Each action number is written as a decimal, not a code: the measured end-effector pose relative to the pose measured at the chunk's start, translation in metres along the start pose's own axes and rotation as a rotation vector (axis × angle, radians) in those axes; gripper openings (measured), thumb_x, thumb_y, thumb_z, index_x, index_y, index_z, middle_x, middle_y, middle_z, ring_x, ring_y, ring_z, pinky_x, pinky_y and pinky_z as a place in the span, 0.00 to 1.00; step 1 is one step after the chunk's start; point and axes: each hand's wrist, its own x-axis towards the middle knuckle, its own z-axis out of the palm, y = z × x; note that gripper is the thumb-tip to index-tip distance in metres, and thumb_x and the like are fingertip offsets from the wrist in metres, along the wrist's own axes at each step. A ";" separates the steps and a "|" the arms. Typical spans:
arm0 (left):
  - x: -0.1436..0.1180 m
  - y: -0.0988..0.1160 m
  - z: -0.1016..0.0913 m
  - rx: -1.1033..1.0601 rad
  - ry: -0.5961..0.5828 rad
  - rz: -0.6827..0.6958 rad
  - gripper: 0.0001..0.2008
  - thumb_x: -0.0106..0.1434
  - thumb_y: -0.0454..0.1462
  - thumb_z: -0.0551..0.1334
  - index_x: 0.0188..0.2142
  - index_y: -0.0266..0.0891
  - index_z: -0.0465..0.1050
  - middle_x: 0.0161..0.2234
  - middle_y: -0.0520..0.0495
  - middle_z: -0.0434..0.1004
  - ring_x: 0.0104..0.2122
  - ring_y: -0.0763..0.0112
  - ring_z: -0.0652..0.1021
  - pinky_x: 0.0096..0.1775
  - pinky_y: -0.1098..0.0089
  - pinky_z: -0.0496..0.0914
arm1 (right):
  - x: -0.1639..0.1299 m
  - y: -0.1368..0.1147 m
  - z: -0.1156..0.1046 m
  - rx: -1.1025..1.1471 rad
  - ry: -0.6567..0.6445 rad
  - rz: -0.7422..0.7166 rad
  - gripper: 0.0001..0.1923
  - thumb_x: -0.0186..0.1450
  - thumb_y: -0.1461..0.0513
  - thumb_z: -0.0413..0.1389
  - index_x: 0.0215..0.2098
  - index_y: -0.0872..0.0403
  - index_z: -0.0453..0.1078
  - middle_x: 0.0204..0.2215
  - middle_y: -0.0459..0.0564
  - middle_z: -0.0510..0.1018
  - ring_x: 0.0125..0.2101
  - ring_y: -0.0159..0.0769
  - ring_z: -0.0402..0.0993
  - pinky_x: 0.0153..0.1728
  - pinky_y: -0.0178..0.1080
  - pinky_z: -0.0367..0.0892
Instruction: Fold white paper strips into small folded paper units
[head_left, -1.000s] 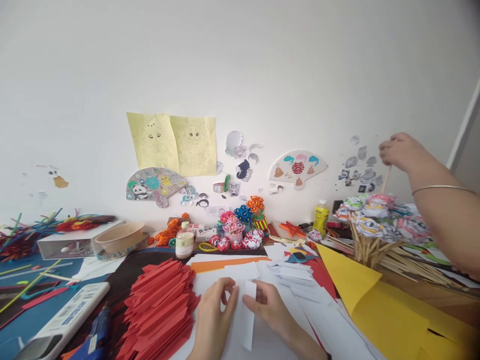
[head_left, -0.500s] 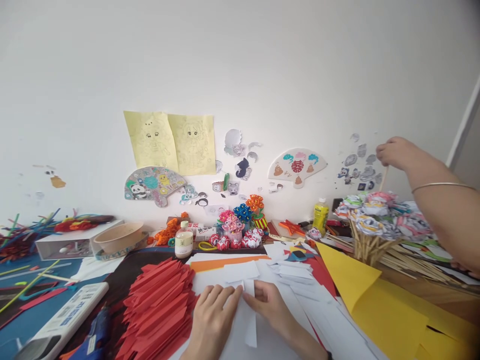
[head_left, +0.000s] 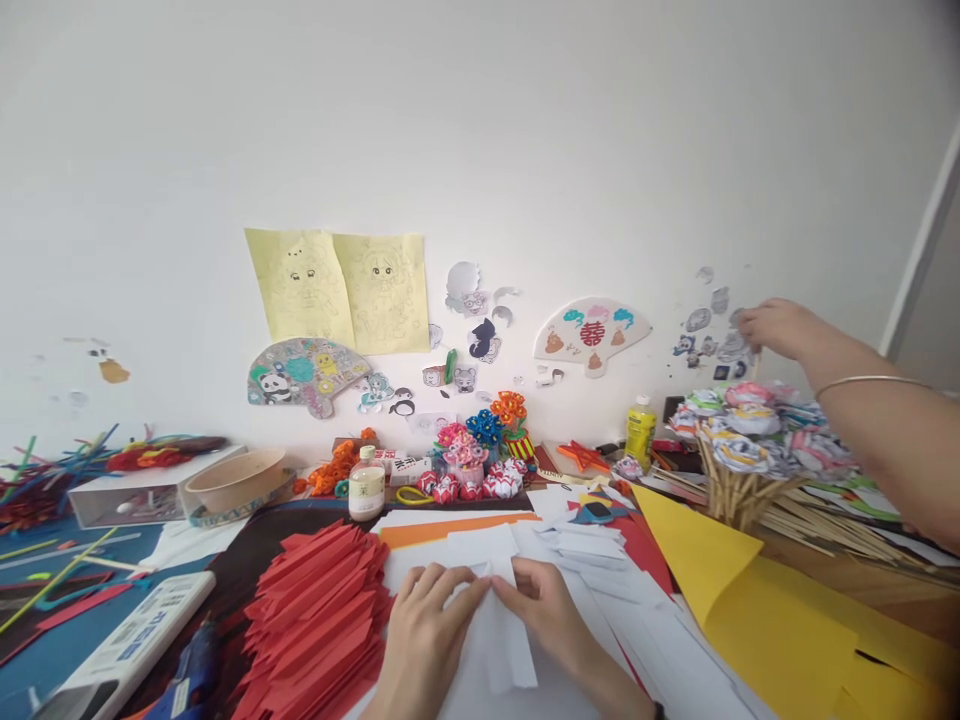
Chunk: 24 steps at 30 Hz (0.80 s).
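Your left hand (head_left: 424, 630) and right hand (head_left: 544, 615) meet at six o'clock on the table, fingertips pinched together on a white paper strip (head_left: 506, 640) that lies on loose white sheets (head_left: 592, 560). Both sets of fingers are closed on the strip's top fold; the lower end of the strip fans out below your thumbs.

Containers first. At nine o'clock a shallow tan bowl (head_left: 234, 478) sits just beside a white open-fronted box (head_left: 127, 495); what the bowl holds cannot be seen over its rim, and the box shows only small pale bits inside. A small clear bottle (head_left: 366, 485) with a pale label stands at eleven o'clock from your hands, and a yellow bottle (head_left: 640, 430) stands near the wall at one o'clock. At three o'clock a bundle of wooden sticks topped with paper flowers (head_left: 757, 425) stands bunched together; whatever holds them upright is hidden by the sticks.

A stack of folded red paper (head_left: 319, 610) lies touching your left wrist's side. Yellow sheets (head_left: 757, 610) spread at four o'clock.

Another person's hand (head_left: 772, 325) reaches over the flowers near the wall; its fingers are blurred, and its arm is cut off at the right edge. Your own forearms run out of the bottom edge.
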 end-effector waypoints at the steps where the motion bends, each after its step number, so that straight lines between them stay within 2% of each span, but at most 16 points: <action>1: 0.001 0.001 0.000 -0.061 -0.017 -0.088 0.11 0.67 0.36 0.54 0.45 0.46 0.73 0.37 0.48 0.78 0.33 0.66 0.74 0.36 0.67 0.63 | -0.001 -0.001 0.000 -0.016 0.002 -0.007 0.24 0.57 0.45 0.56 0.20 0.56 0.63 0.17 0.40 0.55 0.21 0.27 0.50 0.21 0.30 0.50; 5: 0.006 0.004 0.002 -0.365 -0.112 -0.451 0.09 0.64 0.42 0.57 0.39 0.43 0.74 0.35 0.49 0.78 0.31 0.69 0.75 0.35 0.70 0.66 | -0.004 -0.004 0.000 -0.064 -0.011 -0.032 0.22 0.59 0.46 0.55 0.21 0.56 0.64 0.18 0.40 0.56 0.21 0.28 0.50 0.22 0.31 0.51; 8: 0.006 0.004 0.003 -0.521 -0.145 -0.569 0.11 0.62 0.44 0.58 0.33 0.41 0.76 0.30 0.50 0.79 0.29 0.69 0.74 0.33 0.72 0.65 | -0.006 -0.007 0.001 -0.058 -0.051 -0.035 0.22 0.59 0.46 0.55 0.22 0.57 0.65 0.18 0.41 0.57 0.21 0.28 0.51 0.22 0.31 0.52; 13: 0.005 0.002 0.004 -0.594 -0.139 -0.672 0.12 0.60 0.44 0.59 0.30 0.39 0.76 0.27 0.50 0.78 0.28 0.69 0.73 0.32 0.72 0.63 | -0.006 -0.008 0.003 0.013 -0.131 -0.028 0.20 0.58 0.47 0.56 0.26 0.57 0.68 0.20 0.42 0.60 0.22 0.29 0.54 0.23 0.31 0.54; 16: 0.004 0.001 0.005 -0.616 -0.148 -0.705 0.11 0.60 0.43 0.60 0.30 0.39 0.77 0.27 0.50 0.78 0.27 0.69 0.72 0.30 0.72 0.62 | -0.005 -0.006 0.002 0.030 -0.162 -0.021 0.20 0.58 0.48 0.56 0.25 0.57 0.66 0.19 0.42 0.59 0.22 0.28 0.53 0.22 0.31 0.53; 24: 0.007 -0.001 0.001 -0.627 -0.180 -0.694 0.11 0.58 0.43 0.60 0.30 0.39 0.77 0.27 0.49 0.78 0.26 0.70 0.70 0.31 0.73 0.62 | -0.002 0.000 0.001 0.004 -0.155 -0.019 0.24 0.57 0.49 0.58 0.19 0.53 0.51 0.19 0.39 0.49 0.21 0.26 0.46 0.20 0.31 0.46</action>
